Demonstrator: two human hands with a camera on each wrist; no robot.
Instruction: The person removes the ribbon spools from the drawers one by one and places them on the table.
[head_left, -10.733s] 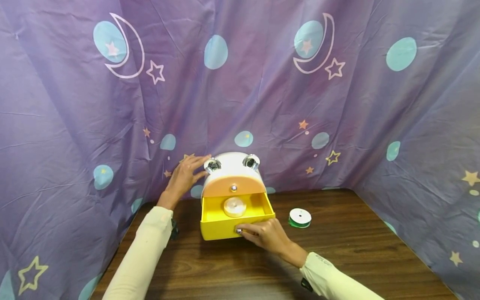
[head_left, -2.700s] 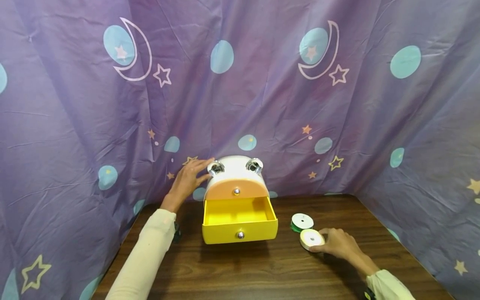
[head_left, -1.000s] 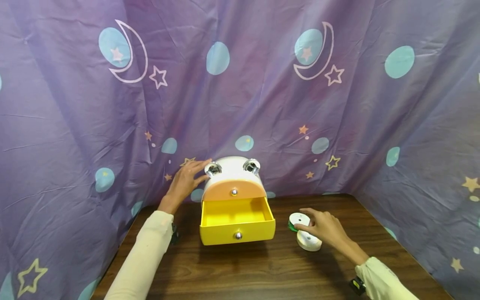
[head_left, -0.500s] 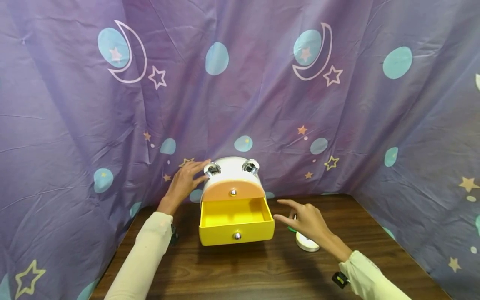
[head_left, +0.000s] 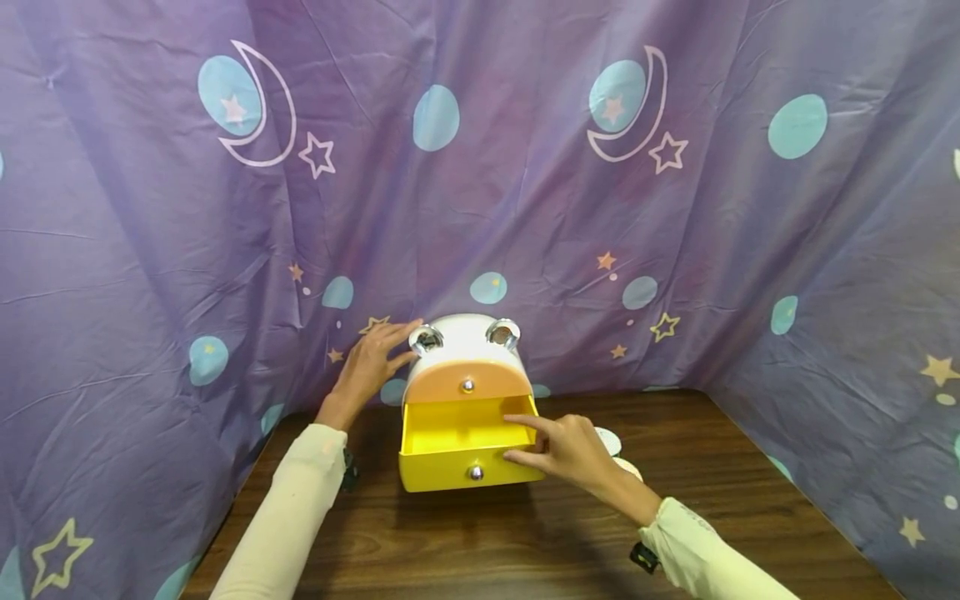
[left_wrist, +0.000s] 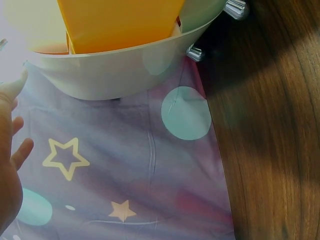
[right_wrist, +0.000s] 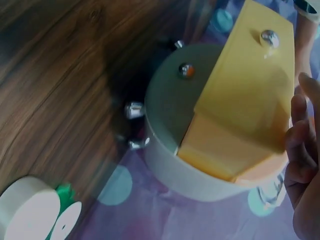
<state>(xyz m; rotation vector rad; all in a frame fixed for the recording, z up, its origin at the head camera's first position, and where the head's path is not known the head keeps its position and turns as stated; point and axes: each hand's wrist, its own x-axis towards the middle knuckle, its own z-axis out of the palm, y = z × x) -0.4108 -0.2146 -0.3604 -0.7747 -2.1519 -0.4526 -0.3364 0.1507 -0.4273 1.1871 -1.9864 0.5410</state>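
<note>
A small white cabinet [head_left: 465, 332] stands at the back of the wooden table [head_left: 750, 500]. Its orange top drawer [head_left: 465, 383] is closed. The yellow lower drawer [head_left: 442, 471] is pulled out and holds nothing. My left hand [head_left: 370, 360] rests flat on the cabinet's top left, beside a silver knob. My right hand [head_left: 561, 450] touches the yellow drawer's front right corner, with the index finger along its side rim and the thumb on its front face. In the right wrist view the yellow drawer [right_wrist: 250, 85] juts out beside my fingers [right_wrist: 301, 165].
Two ribbon spools lie right of the drawer, partly hidden behind my right hand: a white-topped green spool [head_left: 611, 439] and a white spool [head_left: 632, 468]. The right wrist view shows both spools [right_wrist: 30, 212]. Purple star-printed cloth [head_left: 675, 208] walls in the table's back and sides.
My right hand left the spools and moved left to the yellow drawer's front right corner. The white spool that was in the drawer now lies on the table. My left hand has not moved.
</note>
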